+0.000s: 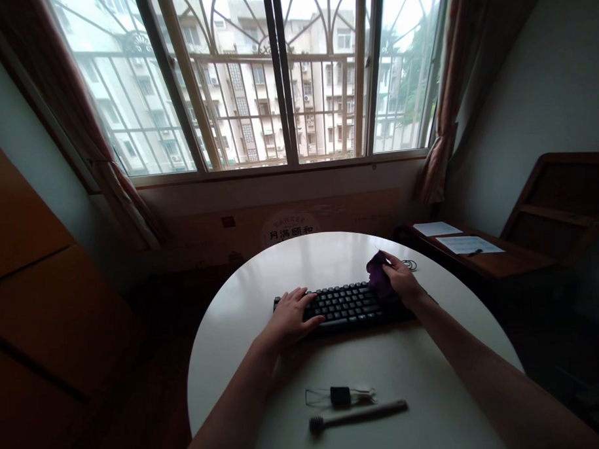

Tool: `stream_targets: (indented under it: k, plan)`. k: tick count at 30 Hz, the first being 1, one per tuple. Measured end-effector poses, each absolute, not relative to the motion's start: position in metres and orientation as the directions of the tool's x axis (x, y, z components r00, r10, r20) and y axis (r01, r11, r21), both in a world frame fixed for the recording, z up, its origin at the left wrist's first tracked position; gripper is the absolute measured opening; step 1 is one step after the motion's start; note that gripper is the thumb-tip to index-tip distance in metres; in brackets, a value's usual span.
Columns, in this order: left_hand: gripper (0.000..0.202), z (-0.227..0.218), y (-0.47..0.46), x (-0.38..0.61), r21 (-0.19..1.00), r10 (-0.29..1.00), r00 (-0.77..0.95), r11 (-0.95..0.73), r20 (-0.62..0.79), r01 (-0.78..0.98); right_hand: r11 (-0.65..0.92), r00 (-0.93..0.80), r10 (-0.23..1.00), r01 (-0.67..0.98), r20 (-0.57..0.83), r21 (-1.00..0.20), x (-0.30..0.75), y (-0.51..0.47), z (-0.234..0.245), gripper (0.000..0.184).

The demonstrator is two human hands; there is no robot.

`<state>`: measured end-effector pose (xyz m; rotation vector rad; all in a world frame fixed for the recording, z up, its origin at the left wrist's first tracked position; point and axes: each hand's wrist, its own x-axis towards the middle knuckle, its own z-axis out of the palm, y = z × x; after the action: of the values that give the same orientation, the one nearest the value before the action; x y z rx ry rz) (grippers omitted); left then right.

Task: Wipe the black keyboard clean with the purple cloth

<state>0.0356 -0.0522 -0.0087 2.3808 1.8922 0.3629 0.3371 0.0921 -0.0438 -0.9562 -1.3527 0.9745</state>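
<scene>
A black keyboard [349, 303] lies on the white round table [243, 305]. My left hand [293, 315] rests over its left end, fingers stretched out across the keys and thumb along the front edge. In my right hand [404, 281] is a crumpled purple cloth [378, 274], pinched between thumb and fingers above the keyboard's right end. The cloth hides some of the keys there. Nearer to me lie a wire keycap puller [340, 396] with a black middle and a small brush [358, 415] with dark bristles at its left end.
A coiled thin cable [409, 265] lies on the table beyond my right hand. To the right, papers [470, 245] and a dark pen [475, 252] lie on a wooden seat [519, 261]. An orange-brown cabinet [30, 260] stands at the left, and a barred window [286, 113] is ahead.
</scene>
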Motion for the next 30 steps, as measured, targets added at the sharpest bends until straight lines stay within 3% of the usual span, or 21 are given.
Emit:
stream_targets:
  k: [4,9,12,22,30]
  plan:
    - [0.067,-0.010,-0.052,0.035,0.218,0.967,0.212,-0.239,0.140,0.946,0.326,-0.017,0.945,0.012,0.326,-0.945,0.339,0.090,-0.039,0.054]
    - [0.070,-0.010,-0.052,0.035,0.215,0.966,0.219,-0.244,0.136,0.946,0.460,-0.023,0.869,0.403,0.494,-0.791,0.341,0.087,-0.039,0.050]
    - [0.070,-0.009,-0.052,0.034,0.223,0.965,0.224,-0.250,0.137,0.942,0.444,-0.015,0.860,0.513,0.510,-0.734,0.343,0.087,-0.041,0.050]
    - [0.070,-0.009,-0.052,0.035,0.219,0.966,0.219,-0.245,0.134,0.945,0.410,0.021,0.861,0.562,0.508,-0.718,0.346,0.086,-0.038,0.051]
    - [0.070,-0.009,-0.052,0.034,0.215,0.965,0.225,-0.250,0.133,0.944,0.473,-0.158,0.864,0.578,0.478,-0.665,0.333,0.071,-0.029,0.047]
